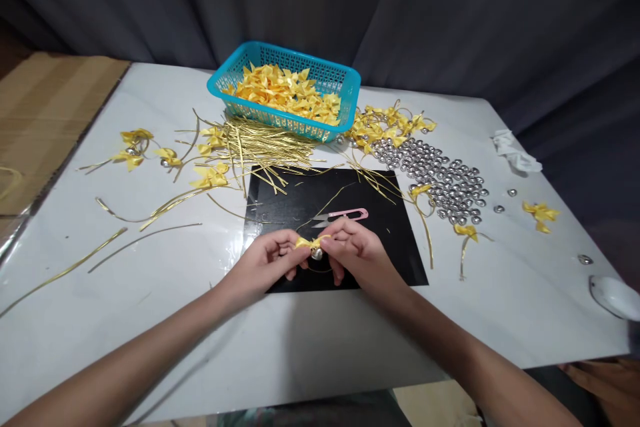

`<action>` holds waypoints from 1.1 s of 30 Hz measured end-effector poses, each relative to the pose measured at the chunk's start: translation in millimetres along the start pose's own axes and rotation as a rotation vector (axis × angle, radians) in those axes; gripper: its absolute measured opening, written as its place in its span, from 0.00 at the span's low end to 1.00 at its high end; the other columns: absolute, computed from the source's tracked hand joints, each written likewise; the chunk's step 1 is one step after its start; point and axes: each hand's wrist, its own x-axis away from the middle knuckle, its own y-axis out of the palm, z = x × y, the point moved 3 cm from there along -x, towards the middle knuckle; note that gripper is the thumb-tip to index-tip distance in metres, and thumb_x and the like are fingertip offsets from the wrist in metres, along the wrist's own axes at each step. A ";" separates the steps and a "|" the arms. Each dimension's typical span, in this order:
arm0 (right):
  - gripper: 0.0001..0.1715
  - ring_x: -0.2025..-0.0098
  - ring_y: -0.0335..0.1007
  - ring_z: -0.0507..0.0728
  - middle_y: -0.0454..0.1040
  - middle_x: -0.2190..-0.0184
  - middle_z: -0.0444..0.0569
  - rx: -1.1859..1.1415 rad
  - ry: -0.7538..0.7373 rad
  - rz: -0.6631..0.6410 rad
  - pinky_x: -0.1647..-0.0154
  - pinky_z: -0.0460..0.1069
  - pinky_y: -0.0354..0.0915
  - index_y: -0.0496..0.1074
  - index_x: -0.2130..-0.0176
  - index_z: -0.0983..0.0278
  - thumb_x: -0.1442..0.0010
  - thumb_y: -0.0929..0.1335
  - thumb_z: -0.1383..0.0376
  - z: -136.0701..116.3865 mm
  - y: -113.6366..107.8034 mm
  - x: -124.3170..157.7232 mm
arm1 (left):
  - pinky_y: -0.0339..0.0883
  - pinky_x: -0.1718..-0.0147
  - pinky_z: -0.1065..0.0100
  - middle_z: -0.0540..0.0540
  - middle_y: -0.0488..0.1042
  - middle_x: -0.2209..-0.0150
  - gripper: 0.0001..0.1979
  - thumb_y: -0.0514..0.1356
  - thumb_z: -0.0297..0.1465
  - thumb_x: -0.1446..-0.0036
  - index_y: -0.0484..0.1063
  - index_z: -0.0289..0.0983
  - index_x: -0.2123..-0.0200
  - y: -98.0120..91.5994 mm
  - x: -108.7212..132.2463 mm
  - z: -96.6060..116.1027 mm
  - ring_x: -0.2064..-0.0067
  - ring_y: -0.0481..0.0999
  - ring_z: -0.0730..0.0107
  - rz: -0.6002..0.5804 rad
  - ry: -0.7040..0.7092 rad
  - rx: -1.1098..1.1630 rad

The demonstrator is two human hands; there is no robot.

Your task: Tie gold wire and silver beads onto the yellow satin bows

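Note:
Between my two hands is a yellow ribbon bow [313,242] with a small silver bell [317,254] hanging under its middle. My left hand [273,257] pinches the bow's left loop between thumb and fingers. On the other side my right hand [355,247] pinches the right loop. A thin gold cord curves below the bell. Both hands are over a black mat [395,247]. Just beyond the fingers, pink-handled thread snips [357,214] lie on the mat with their blades pointing left.
A blue basket [225,88] of yellow bows stands at the back. Before it lies a pile of gold cords [267,143]. Silver bells [445,177] spread to the right, near finished-looking bows [385,127]. A white object [615,297] sits at the right edge.

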 end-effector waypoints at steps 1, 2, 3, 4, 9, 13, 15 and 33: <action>0.18 0.86 0.56 0.42 0.66 0.80 0.37 -0.016 0.016 -0.016 0.86 0.39 0.60 0.66 0.67 0.66 0.51 0.72 0.57 -0.1 -0.4 -0.5 | 0.58 0.76 0.73 0.52 0.69 0.77 0.13 0.60 0.40 0.47 0.68 0.35 0.75 -1.1 -0.3 -0.2 0.78 0.64 0.78 0.013 0.004 0.006; 0.18 0.86 0.56 0.42 0.67 0.79 0.38 -0.025 0.031 -0.025 0.87 0.39 0.61 0.66 0.66 0.66 0.51 0.72 0.57 -0.1 -1.1 -1.1 | 0.58 0.76 0.73 0.52 0.69 0.77 0.13 0.60 0.40 0.47 0.69 0.35 0.75 -2.1 -0.6 -0.2 0.78 0.63 0.78 0.026 0.004 0.012; 0.19 0.86 0.56 0.42 0.68 0.78 0.39 -0.026 0.041 -0.025 0.87 0.39 0.61 0.67 0.65 0.66 0.52 0.72 0.57 -0.1 -2.0 -1.8 | 0.58 0.76 0.73 0.52 0.69 0.78 0.14 0.60 0.40 0.48 0.69 0.35 0.75 -2.9 -0.7 0.2 0.78 0.63 0.78 0.035 0.001 0.017; 0.19 0.86 0.56 0.42 0.69 0.77 0.40 -0.022 0.046 -0.016 0.87 0.39 0.61 0.67 0.65 0.67 0.52 0.72 0.57 -0.1 -3.2 -2.5 | 0.58 0.76 0.73 0.52 0.69 0.78 0.14 0.61 0.40 0.49 0.69 0.35 0.75 -3.5 -0.9 0.8 0.78 0.63 0.78 0.040 -0.005 0.024; 0.17 0.86 0.58 0.42 0.74 0.75 0.44 0.059 0.049 0.023 0.86 0.40 0.59 0.69 0.68 0.68 0.54 0.73 0.58 -1.1 -10.5 -6.8 | 0.59 0.75 0.74 0.52 0.70 0.76 0.14 0.63 0.40 0.51 0.69 0.34 0.74 -3.4 -1.1 3.3 0.77 0.65 0.78 0.002 -0.023 0.083; 0.15 0.85 0.60 0.42 0.76 0.72 0.48 0.200 0.094 -0.028 0.84 0.40 0.58 0.72 0.68 0.69 0.50 0.71 0.59 -4.5 -18.1 -8.0 | 0.61 0.75 0.73 0.51 0.70 0.74 0.12 0.62 0.39 0.48 0.70 0.34 0.70 -4.9 -2.0 0.0 0.76 0.65 0.78 0.033 -0.014 0.143; 0.15 0.85 0.61 0.43 0.76 0.72 0.49 0.249 0.107 -0.056 0.83 0.41 0.58 0.72 0.68 0.70 0.49 0.71 0.59 -6.9 -21.2 -8.1 | 0.61 0.74 0.74 0.51 0.70 0.73 0.12 0.60 0.38 0.47 0.69 0.34 0.71 -5.7 -2.0 -2.3 0.75 0.65 0.78 0.056 0.006 0.168; 0.18 0.75 0.59 0.47 0.65 0.75 0.43 0.445 -0.143 -0.189 0.80 0.41 0.58 0.70 0.54 0.65 0.46 0.68 0.62 -6.3 -8.9 -1.6 | 0.59 0.70 0.71 0.50 0.71 0.73 0.10 0.57 0.37 0.45 0.67 0.36 0.72 -4.1 -1.4 -1.5 0.73 0.66 0.75 -0.112 -0.021 0.080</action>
